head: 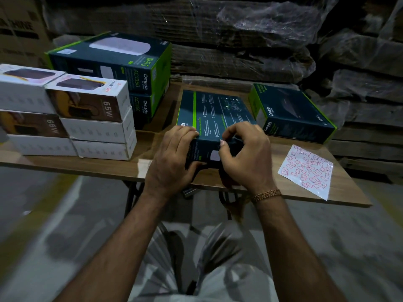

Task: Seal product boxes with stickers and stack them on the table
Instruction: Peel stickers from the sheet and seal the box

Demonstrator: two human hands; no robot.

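"Omada AC1350" on stacked dark boxes [139,83]; "65W" on white boxes [96,103].

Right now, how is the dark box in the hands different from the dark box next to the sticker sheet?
The box in the hands is gripped by both the left hand and right hand; the box by the sticker sheet lies untouched. The first shows printed text, the second a product picture. Both are dark with green edges.
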